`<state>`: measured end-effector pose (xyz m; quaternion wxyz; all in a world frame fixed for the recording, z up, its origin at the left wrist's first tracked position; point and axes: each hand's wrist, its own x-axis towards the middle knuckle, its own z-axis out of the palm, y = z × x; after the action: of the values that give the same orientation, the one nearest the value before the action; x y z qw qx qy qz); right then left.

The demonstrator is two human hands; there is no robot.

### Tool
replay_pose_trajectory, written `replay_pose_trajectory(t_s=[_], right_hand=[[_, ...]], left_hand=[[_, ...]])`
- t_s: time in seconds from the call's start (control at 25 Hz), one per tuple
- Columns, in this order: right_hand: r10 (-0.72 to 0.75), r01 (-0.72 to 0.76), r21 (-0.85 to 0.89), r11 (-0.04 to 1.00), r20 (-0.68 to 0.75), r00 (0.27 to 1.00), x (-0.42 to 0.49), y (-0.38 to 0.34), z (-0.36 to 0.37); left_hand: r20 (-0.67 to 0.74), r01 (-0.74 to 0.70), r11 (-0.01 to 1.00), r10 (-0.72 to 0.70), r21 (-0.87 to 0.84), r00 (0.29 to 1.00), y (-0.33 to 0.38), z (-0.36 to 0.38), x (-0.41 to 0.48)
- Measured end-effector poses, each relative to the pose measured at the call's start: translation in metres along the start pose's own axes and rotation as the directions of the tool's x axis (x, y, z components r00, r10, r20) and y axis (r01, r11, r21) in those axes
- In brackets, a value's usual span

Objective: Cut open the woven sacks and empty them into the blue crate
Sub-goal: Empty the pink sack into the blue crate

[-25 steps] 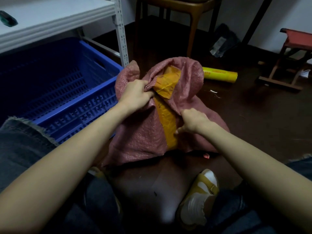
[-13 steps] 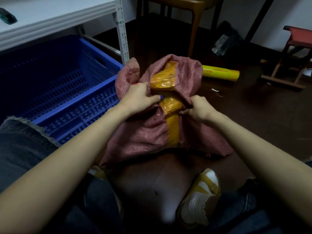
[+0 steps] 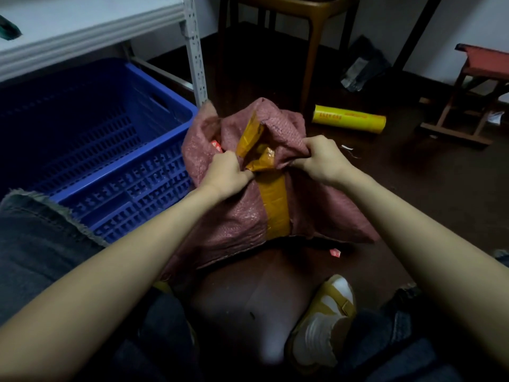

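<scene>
A pink woven sack (image 3: 234,216) stands on the dark floor in front of me, bound with a strip of yellow tape (image 3: 274,205). My left hand (image 3: 227,172) grips the sack's cloth left of the tape. On the other side my right hand (image 3: 319,158) grips a bunched fold near the top. Between them the tape is torn and crumpled, and the sack gapes at its upper left, where something red (image 3: 216,146) shows inside. The blue crate (image 3: 91,150) sits to the left, touching the sack.
A white metal shelf (image 3: 91,26) stands over the crate. A yellow roll (image 3: 348,122) lies on the floor behind the sack, with a wooden chair (image 3: 311,12) and a red stool (image 3: 484,78) beyond. My shoe (image 3: 327,318) is near the bottom, and a small red scrap (image 3: 335,252) lies nearby.
My right hand has climbed from low on the tape to the sack's top right fold. The tape has split and crumpled, and the sack's mouth has opened at the upper left.
</scene>
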<state>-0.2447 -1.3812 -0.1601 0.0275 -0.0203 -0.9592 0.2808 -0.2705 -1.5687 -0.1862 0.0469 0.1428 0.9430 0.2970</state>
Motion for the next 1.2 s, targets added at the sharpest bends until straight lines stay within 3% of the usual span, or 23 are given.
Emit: replay_pose_trajectory(t_s=[0.24,0.36,0.48,0.6,0.76,1.04,1.2], right_hand=[[-0.011,0.016,-0.113,0.993,0.043,0.999,-0.003,0.017,0.001],[0.295,-0.240,-0.283,0.929,0.174,0.939,-0.004,0.046,0.001],[0.475,-0.422,-0.237,0.875,0.245,0.845,-0.015,0.072,0.005],[0.392,-0.348,-0.277,0.896,0.126,0.911,-0.016,0.076,0.011],[0.275,-0.293,-0.178,0.939,-0.118,0.954,-0.007,0.046,-0.013],[0.244,-0.241,0.063,0.969,-0.431,0.869,0.002,-0.010,-0.084],[0.205,-0.154,0.136,0.979,-0.564,0.800,0.012,-0.051,-0.121]], left_hand=[[-0.049,0.158,0.961,-0.173,-0.227,0.984,0.007,0.002,0.002],[-0.099,0.158,0.945,-0.193,-0.287,0.976,0.009,0.003,0.008],[-0.136,0.120,0.918,-0.184,-0.379,0.974,0.018,0.004,0.008],[-0.161,0.107,0.869,-0.208,-0.483,0.965,0.021,0.009,0.012],[-0.256,0.051,0.834,-0.226,-0.550,0.940,0.032,-0.005,0.028],[-0.499,-0.212,0.792,-0.130,-0.572,0.857,0.080,-0.066,0.044],[-0.600,-0.251,0.834,-0.114,-0.491,0.792,0.107,-0.118,0.037]])
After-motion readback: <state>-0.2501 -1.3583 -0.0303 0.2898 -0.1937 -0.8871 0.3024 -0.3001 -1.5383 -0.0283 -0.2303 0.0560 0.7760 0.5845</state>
